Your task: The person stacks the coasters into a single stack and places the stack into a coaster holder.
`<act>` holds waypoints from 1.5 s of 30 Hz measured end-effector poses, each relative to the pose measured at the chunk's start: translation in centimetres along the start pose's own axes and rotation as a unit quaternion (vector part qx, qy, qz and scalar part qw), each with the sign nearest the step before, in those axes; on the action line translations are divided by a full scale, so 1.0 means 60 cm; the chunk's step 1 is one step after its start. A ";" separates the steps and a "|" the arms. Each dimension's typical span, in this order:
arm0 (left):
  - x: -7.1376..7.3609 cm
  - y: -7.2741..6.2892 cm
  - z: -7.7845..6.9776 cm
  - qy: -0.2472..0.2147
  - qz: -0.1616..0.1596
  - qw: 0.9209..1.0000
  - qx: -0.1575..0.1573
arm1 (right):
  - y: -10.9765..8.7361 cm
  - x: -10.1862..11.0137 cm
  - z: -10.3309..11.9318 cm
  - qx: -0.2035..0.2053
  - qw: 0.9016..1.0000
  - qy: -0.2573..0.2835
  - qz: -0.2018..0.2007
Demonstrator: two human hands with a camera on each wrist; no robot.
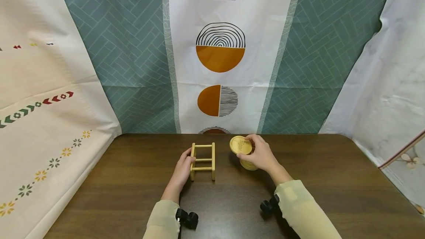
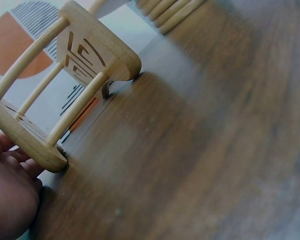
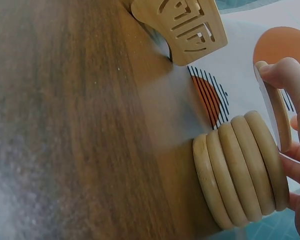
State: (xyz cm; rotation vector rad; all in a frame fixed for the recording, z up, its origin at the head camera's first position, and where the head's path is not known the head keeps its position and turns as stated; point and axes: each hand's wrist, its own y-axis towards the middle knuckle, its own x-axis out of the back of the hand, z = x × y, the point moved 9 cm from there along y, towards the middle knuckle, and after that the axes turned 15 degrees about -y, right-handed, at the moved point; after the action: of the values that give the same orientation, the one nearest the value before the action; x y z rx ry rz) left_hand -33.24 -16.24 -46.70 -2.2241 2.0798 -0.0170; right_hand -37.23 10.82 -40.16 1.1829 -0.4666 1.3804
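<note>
My left hand (image 1: pixel 180 170) grips the near left side panel of a small wooden coaster rack (image 1: pixel 213 161), which stands on the table. Round bars join its two side panels, and cut-out line patterns show on the panel (image 2: pixel 92 47) in the left wrist view. To the right, my right hand (image 1: pixel 263 156) pinches a round wooden coaster (image 1: pixel 239 145) by its edge, thumb and fingers on opposite sides. The held coaster (image 3: pixel 275 107) is tilted and raised off a stack of several more coasters (image 3: pixel 237 175). In the head view, it partly hides that stack (image 1: pixel 248 166).
Both hands work over a dark brown wooden table (image 1: pixel 132 194). A patterned curtain (image 1: pixel 139 65) hangs right behind its far edge. Pale cloths flank it at left (image 1: pixel 59 150) and right (image 1: pixel 388 110). Small black devices sit at both wrists.
</note>
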 end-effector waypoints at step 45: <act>0.004 0.008 0.013 -0.004 -0.004 1.000 0.000 | -0.050 0.020 -0.044 -0.013 1.000 -0.005 -0.020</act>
State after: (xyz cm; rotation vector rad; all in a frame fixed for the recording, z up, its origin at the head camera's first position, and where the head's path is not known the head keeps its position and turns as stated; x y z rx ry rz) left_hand -33.62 -16.47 -47.53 -2.2278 2.0665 -0.0089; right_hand -35.25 14.27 -41.31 1.1713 -0.4646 1.3315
